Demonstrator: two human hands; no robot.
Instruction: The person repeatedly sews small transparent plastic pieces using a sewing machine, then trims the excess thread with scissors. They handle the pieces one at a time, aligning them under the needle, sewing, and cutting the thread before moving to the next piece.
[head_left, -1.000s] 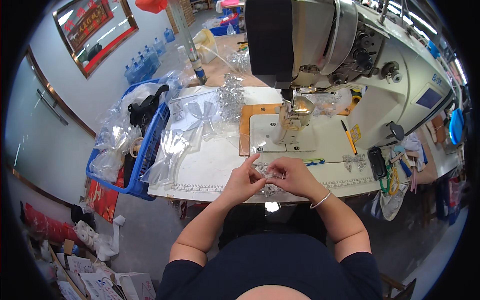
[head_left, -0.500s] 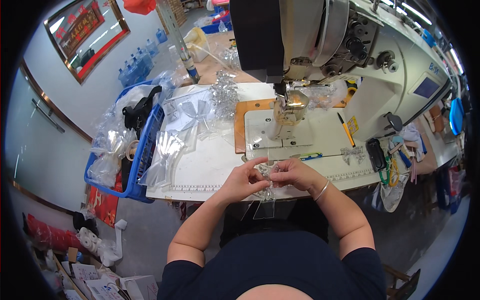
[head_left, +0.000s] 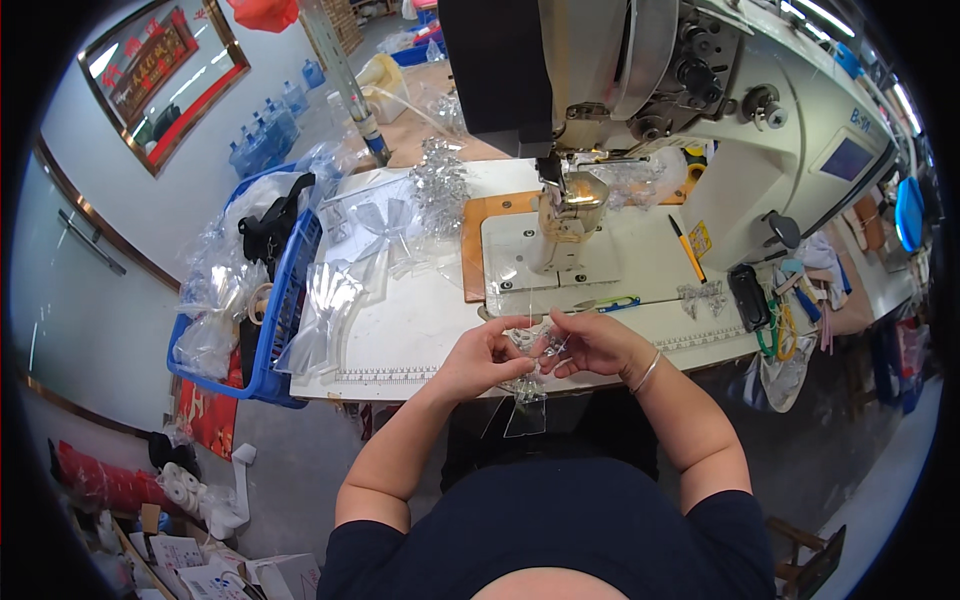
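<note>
A clear plastic bow [head_left: 527, 391] hangs at the front edge of the sewing table, its see-through tails dangling below the edge. My left hand [head_left: 482, 357] pinches its gathered middle between thumb and fingers. From the other side my right hand [head_left: 604, 350] has its fingers curled around a crumpled clear loop of the same piece; the fingertips are partly hidden. Behind my hands stands a post-bed sewing machine [head_left: 573, 225], its needle area above the post. Finished-looking clear bows [head_left: 331, 296] lie on the table to the left.
A blue basket [head_left: 293, 312] with plastic pieces and a black strap stands at the table's left. A heap of shiny clear bows [head_left: 440, 185] lies farther back. Thread snips [head_left: 612, 304], an orange pen [head_left: 687, 248] and a black-handled tool [head_left: 748, 298] rest to the right.
My right hand has turned and its fingers have spread a little around the loop, thumb raised. The left hand keeps its pinch. The whole view has shifted slightly.
</note>
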